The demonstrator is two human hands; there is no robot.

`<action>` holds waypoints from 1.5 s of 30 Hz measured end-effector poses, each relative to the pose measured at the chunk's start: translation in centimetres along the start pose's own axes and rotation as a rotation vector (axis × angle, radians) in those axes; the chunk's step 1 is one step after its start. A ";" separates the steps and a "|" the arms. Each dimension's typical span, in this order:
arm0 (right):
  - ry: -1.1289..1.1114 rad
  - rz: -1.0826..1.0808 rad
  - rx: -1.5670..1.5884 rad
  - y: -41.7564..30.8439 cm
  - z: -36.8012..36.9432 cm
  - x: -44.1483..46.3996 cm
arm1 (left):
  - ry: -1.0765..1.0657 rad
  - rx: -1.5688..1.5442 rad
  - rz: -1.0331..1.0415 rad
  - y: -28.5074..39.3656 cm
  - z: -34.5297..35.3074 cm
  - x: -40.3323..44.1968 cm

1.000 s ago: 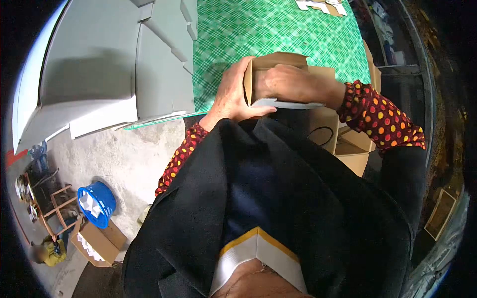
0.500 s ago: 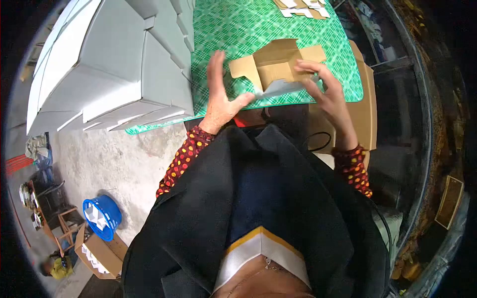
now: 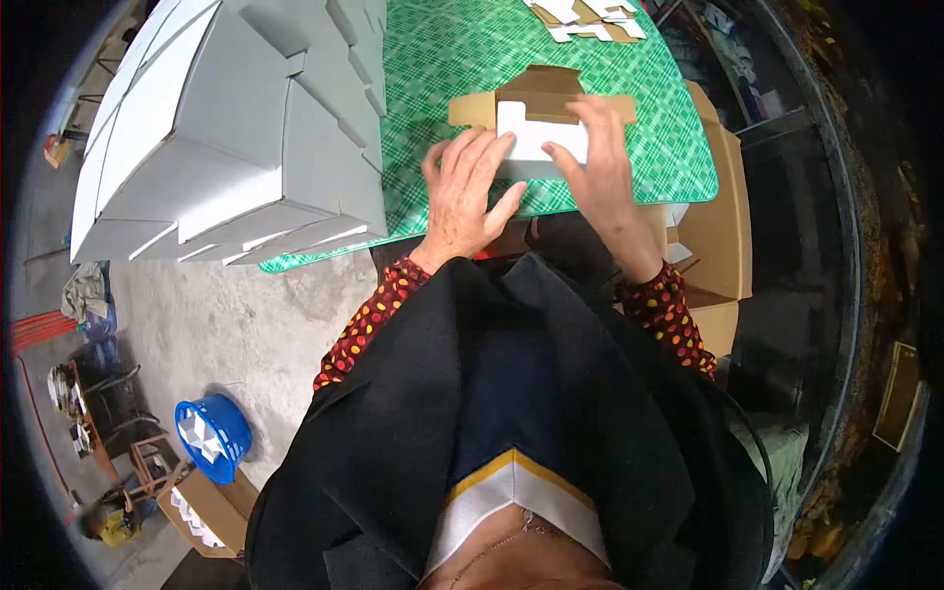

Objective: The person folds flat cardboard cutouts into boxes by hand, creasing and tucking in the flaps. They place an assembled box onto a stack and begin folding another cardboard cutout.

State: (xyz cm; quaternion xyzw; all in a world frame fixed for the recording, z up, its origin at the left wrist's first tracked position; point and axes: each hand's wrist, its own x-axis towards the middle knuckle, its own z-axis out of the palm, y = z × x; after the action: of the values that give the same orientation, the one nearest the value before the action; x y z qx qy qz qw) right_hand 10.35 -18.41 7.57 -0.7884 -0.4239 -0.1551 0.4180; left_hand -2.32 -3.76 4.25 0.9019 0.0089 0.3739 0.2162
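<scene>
A small carton (image 3: 551, 169), white outside and brown inside, sits on the table near its front edge. Its brown back flap and side flaps stand out, while a white panel (image 3: 539, 140) lies folded over the front part. My left hand (image 3: 462, 192) rests its outstretched fingers at the panel's left end, the thumb held apart in front. Over the right end is my right hand (image 3: 602, 172), fingers spread and slightly blurred, with its thumb on or close to the panel. Both hands look open.
White boxes (image 3: 231, 128) are stacked high at the left of the green checked tablecloth (image 3: 442, 49). Flat card pieces (image 3: 595, 22) lie at the back. A large cardboard box (image 3: 723, 197) stands right; a blue basket (image 3: 234, 433) and another carton (image 3: 231, 501) are lower left, near a person (image 3: 113, 521).
The carton's front white panel has folded inward over the brown interior. My left hand has come right onto it, and my right hand has shifted left over its right end.
</scene>
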 end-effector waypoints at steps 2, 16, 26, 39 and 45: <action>0.036 -0.081 -0.092 0.4 0.3 -0.4 | -0.029 0.019 -0.006 -0.1 0.4 -0.1; -0.050 -0.184 -0.334 1.7 1.0 -1.7 | 0.080 -0.016 -0.058 -1.2 1.6 -0.3; 0.265 -0.001 -0.227 2.2 -0.1 -1.3 | 0.141 -0.160 -0.201 -1.9 2.0 -0.4; 0.241 0.279 0.505 1.4 1.3 -2.2 | 0.160 -1.035 -0.688 -1.5 2.2 2.1; 0.228 0.120 0.185 1.3 1.4 -2.1 | 0.055 -0.924 -0.529 -1.5 2.9 2.3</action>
State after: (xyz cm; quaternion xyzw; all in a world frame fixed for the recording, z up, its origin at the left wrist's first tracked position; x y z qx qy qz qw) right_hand 9.96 -18.80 4.81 -0.7478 -0.3384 -0.1786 0.5426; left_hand 1.55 -3.15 3.38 0.6695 0.0761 0.2952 0.6773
